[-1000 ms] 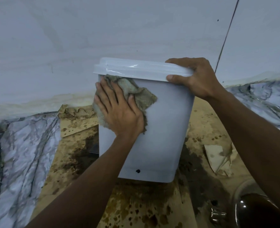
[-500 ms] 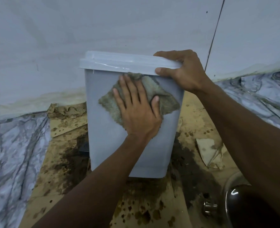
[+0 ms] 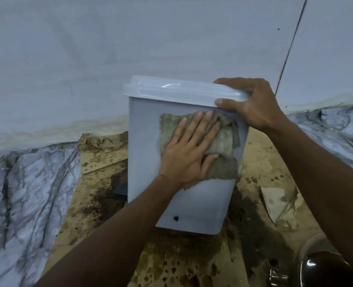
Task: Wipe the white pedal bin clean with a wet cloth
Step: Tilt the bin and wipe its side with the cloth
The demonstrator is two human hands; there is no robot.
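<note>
Entry: the white pedal bin (image 3: 194, 204) sits at frame centre on brown cardboard (image 3: 171, 266) that is mottled with dark wet blotches. The body is smooth matte plastic, rectangular, narrowing to rounded base corners. We note one small dark spot (image 3: 175, 218) near its 6 o'clock edge. The lid (image 3: 171, 90) is glossy, flat and closed, with a stepped rim.

The left hand (image 3: 188, 154) lies flat on the bin's near face, its grip apart and its fingers straight. It presses a grey-green cloth (image 3: 223, 141) of coarse, nubbly weave with ragged edges. The cloth spreads toward 2 o'clock on that face, just under the lid.

The right hand (image 3: 252, 102) is at the lid's 3 o'clock corner, its grip clamped on the lid, fingers curled over the top and thumb on the front rim.

We record a plain pale wall (image 3: 130, 48) at 12 o'clock and a grey-veined marble surface (image 3: 26, 193) at 8 o'clock. A torn paper scrap (image 3: 275, 204) lies at 4 o'clock. A dark glossy round object (image 3: 327, 270) at 5 o'clock cannot be identified.
</note>
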